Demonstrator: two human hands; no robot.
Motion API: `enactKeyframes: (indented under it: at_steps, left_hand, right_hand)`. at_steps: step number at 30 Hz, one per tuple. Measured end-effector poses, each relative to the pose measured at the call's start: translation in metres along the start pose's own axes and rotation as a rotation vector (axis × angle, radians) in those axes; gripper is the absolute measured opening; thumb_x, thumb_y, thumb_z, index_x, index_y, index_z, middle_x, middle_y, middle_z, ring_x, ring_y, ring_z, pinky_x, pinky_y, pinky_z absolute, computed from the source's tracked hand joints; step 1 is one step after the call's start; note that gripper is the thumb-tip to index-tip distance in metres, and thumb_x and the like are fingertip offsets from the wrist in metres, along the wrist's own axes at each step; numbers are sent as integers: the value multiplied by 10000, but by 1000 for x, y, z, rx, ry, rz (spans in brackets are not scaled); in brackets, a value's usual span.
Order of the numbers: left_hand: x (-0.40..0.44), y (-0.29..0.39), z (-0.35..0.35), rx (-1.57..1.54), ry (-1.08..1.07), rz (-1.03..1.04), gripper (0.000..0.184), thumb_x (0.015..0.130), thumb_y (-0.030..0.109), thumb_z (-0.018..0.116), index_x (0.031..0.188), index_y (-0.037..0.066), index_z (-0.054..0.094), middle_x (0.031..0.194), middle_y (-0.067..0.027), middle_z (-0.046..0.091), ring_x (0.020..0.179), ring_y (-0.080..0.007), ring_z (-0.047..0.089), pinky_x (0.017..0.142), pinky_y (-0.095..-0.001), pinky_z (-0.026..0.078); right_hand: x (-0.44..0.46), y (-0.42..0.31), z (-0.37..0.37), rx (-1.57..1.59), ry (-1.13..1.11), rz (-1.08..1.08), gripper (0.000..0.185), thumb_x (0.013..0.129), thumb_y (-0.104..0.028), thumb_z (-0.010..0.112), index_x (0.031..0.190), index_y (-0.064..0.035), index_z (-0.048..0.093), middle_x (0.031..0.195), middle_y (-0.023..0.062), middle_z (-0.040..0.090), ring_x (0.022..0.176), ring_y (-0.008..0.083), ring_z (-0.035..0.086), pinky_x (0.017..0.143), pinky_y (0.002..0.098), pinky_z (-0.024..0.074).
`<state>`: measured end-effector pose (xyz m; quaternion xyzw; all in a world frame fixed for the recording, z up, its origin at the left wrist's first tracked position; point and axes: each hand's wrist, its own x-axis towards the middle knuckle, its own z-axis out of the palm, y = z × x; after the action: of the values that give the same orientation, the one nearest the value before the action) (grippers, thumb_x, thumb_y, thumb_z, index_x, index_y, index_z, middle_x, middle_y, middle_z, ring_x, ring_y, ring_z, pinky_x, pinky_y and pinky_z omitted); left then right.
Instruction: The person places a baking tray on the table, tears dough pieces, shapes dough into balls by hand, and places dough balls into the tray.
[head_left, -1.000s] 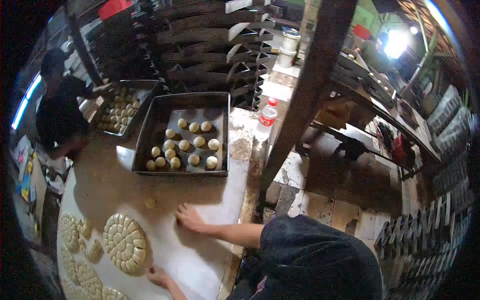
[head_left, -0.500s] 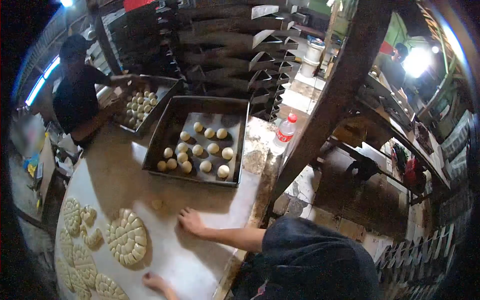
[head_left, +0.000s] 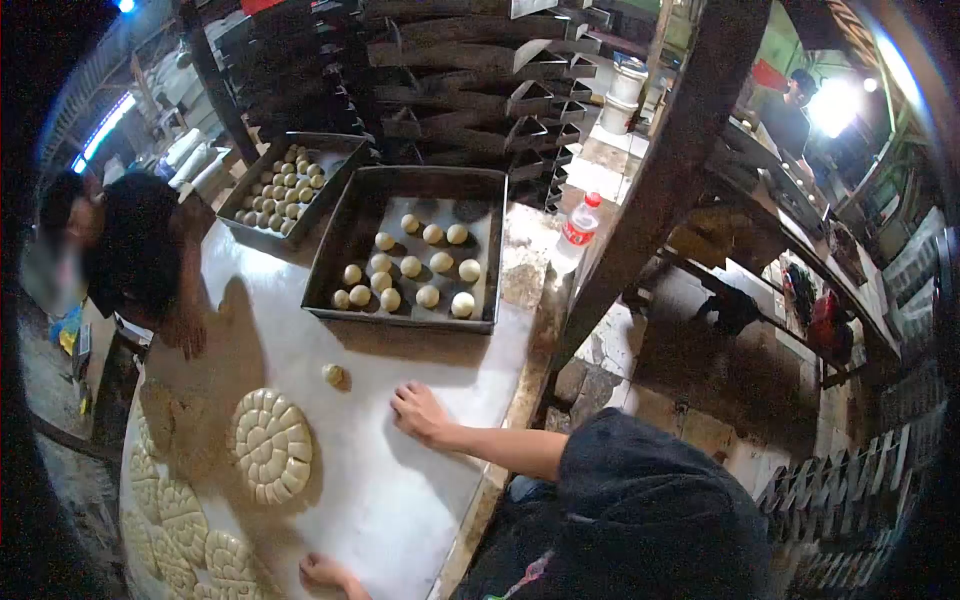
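Observation:
My right hand rests on the pale tabletop with its fingers curled; whatever is under the palm is hidden. A small dough ball sits to its left. Lower down, my left hand lies near the table's bottom part, fingers bent in, its contents not visible. Left of my hands is a large round dough piece scored into segments, with more segmented dough pieces beyond it. Above my right hand, a dark metal tray holds several round dough balls.
Behind and left is a second tray full of balls. A co-worker leans over the table's left side, beside another person. A bottle stands by the table edge, near a wooden post. Stacked trays rise behind.
The view has shifted. The co-worker has leaned in from the second tray, an arm now over the left dough pieces. Another person shows at the left. My right hand's fingers are more curled.

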<state>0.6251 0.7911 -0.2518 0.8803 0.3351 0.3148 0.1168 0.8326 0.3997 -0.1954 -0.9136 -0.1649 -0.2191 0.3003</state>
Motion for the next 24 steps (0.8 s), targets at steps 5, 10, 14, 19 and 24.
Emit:
enactKeyframes:
  at_steps: [5,10,14,19,24]
  left_hand:
    - [-7,55,-7,14,-214,51,110,660,72,584,735,12,532,798,-145,531,783,-339,504,762,-432,402]
    - [-15,60,-64,-64,-437,203,156,628,103,603,734,16,529,808,-158,524,836,-360,489,781,-425,399]
    - [15,93,-100,-75,-1198,72,302,637,88,653,919,-1,595,872,-144,607,841,-271,594,753,-335,474]
    - [39,184,-72,-510,-1330,-42,345,710,86,690,1023,-3,576,896,-81,627,802,-161,598,710,-280,482]
    - [107,405,-70,-666,-1048,229,291,761,109,673,1020,8,585,882,-61,629,779,-148,582,681,-288,481]
  right_hand:
    - [-39,-47,12,17,-100,96,134,694,-141,572,787,-49,540,873,112,534,858,288,491,766,401,415]
    - [-78,-14,-44,-147,-324,-198,224,770,-212,571,944,-73,546,1039,113,525,996,285,487,832,390,408]
    - [-44,-4,-18,-95,-176,-20,219,694,-173,608,884,-72,572,962,100,534,925,285,486,812,384,417]
    - [-58,-43,-48,-32,-427,-47,402,641,-167,647,991,-13,522,1009,137,487,949,290,472,813,370,434]
    - [-90,-22,-54,108,-681,-255,420,649,-158,679,997,-5,500,997,154,483,901,327,507,745,393,477]
